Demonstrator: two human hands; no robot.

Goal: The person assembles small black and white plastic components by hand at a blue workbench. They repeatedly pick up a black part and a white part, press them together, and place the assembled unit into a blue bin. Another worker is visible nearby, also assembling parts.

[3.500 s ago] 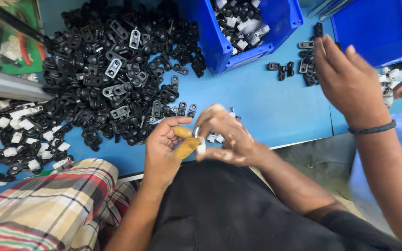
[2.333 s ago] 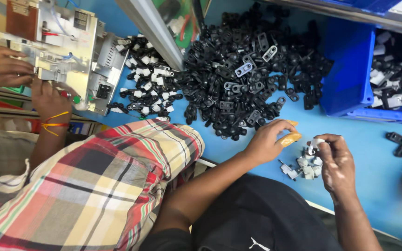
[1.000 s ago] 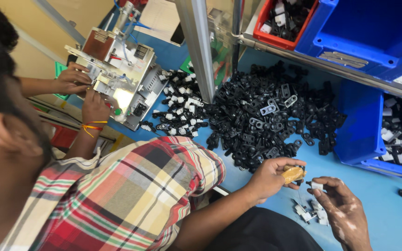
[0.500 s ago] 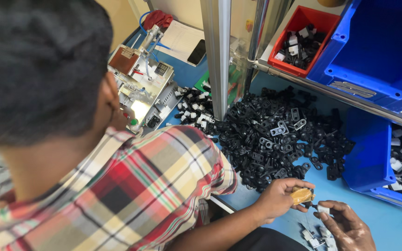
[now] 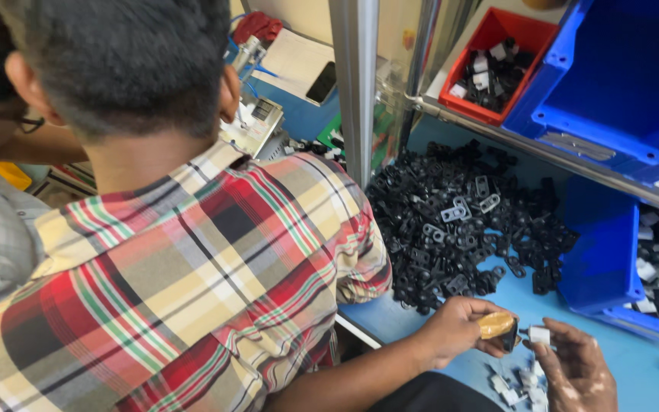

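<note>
My left hand (image 5: pixel 459 329) is low on the right over the blue table (image 5: pixel 390 317). Its thumb is wrapped in tan tape, and it pinches a small black plastic part (image 5: pixel 512 336). Just to its right, my right hand (image 5: pixel 577 370) holds a small white clip (image 5: pixel 539 334) at its fingertips, almost touching the black part. Several loose white clips (image 5: pixel 516 379) lie on the table under my hands. A big heap of black plastic parts (image 5: pixel 459 221) spreads just beyond my left hand.
A person in a red plaid shirt (image 5: pixel 192 267) fills the left, back turned, close to my left arm. A metal post (image 5: pixel 356 84) stands behind the heap. A blue bin (image 5: pixel 600 263) of parts sits at right, with a red bin (image 5: pixel 497 57) and blue bin (image 5: pixel 627 84) on the shelf above.
The view has swung left and up, so the plaid-shirted person now fills the left half. My hands stay close together at lower right, the white clip brought nearer to the black part.
</note>
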